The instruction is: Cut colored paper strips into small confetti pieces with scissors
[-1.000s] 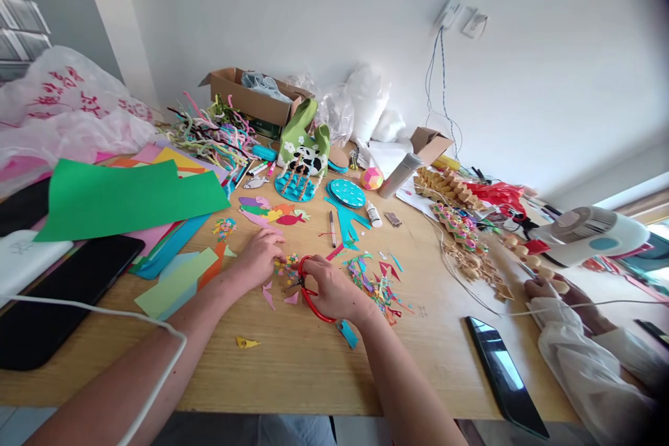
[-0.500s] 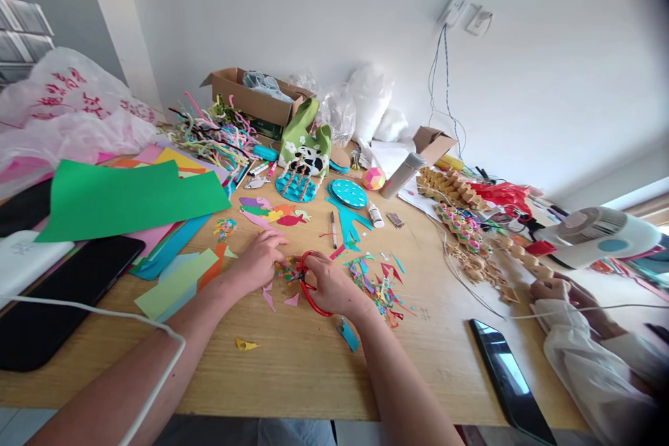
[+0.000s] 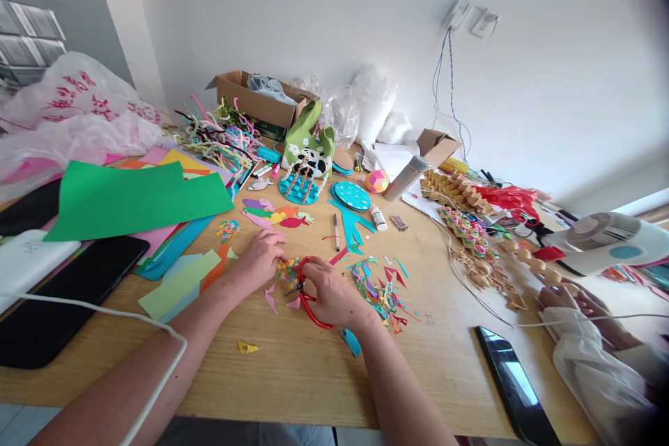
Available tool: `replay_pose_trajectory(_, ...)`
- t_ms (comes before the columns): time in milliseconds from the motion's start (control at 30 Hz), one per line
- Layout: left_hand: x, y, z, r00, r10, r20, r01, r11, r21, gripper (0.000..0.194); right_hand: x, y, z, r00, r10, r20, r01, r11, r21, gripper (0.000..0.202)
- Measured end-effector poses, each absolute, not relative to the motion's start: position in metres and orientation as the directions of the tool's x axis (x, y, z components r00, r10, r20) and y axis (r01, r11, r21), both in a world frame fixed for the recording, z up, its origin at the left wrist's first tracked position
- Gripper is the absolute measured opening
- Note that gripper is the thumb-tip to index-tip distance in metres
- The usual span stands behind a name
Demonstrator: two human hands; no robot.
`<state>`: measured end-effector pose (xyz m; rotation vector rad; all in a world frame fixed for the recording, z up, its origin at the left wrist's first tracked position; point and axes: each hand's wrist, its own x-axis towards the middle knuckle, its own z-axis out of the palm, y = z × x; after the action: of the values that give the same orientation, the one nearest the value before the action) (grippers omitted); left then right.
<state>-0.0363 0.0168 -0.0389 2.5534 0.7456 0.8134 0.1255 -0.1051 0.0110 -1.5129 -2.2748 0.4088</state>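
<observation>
My right hand (image 3: 334, 293) is closed around the red handles of the scissors (image 3: 316, 319), whose dark blades point left, low over the table. Under and beside the blades lies a small pile of colourful paper bits (image 3: 287, 270). Just left of this pile my left hand (image 3: 260, 256) rests with fingers loosely bent and apart, and I see nothing held in it. Pink paper scraps (image 3: 270, 301) lie below the hands. To the right is a bigger heap of mixed paper scraps (image 3: 373, 289). Several coloured paper fish (image 3: 293, 217) lie beyond my left hand.
Green paper (image 3: 136, 198) and other sheets cover the left side, near a black phone-like slab (image 3: 78, 300). A white cable (image 3: 172, 334) crosses my left forearm. On the right are a phone (image 3: 515, 383), a small fan (image 3: 601, 240) and another person's hands (image 3: 580, 303).
The view has shifted slightly. My right hand and the scissors have moved a little down, away from the bits pile; my left hand stays nearly in place.
</observation>
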Motion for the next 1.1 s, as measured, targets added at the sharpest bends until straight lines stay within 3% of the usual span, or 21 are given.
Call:
replay_pose_trajectory(233, -0.033, 0.011, -0.035, 0.661, 0.595, 0.458, 0.36, -0.786, 0.503, 0.036, 0.125, -0.104, 0.009, -0.344, 0.928, 0.143, 0.811, 0.37, -0.452, 0.023)
replay_pose_trajectory(433, -0.03, 0.006, -0.026, 0.594, 0.645, 0.48, 0.32, -0.737, 0.595, 0.036, 0.128, -0.108, 0.017, -0.312, 0.932, 0.184, 0.764, 0.361, -0.535, 0.021)
replay_pose_trajectory(533, -0.032, 0.006, -0.015, 0.554, 0.686, 0.472, 0.294, -0.692, 0.66, 0.034, 0.137, -0.115, 0.034, -0.198, 0.946, 0.257, 0.723, 0.318, -0.613, 0.03)
replay_pose_trajectory(667, -0.036, 0.004, 0.004, 0.503, 0.732, 0.46, 0.301, -0.647, 0.7, 0.033, 0.152, -0.133, 0.06, 0.037, 0.96, 0.276, 0.688, 0.176, -0.704, 0.017)
replay_pose_trajectory(900, -0.041, -0.012, 0.005, 0.621, 0.631, 0.464, 0.343, -0.752, 0.563, 0.033, 0.156, -0.171, 0.051, 0.191, 0.936, 0.296, 0.652, 0.104, -0.751, 0.007)
replay_pose_trajectory(1100, -0.062, -0.03, -0.008, 0.734, 0.546, 0.405, 0.361, -0.818, 0.449, 0.038, 0.147, -0.192, 0.003, 0.433, 0.759, 0.487, 0.683, 0.077, -0.727, 0.005)
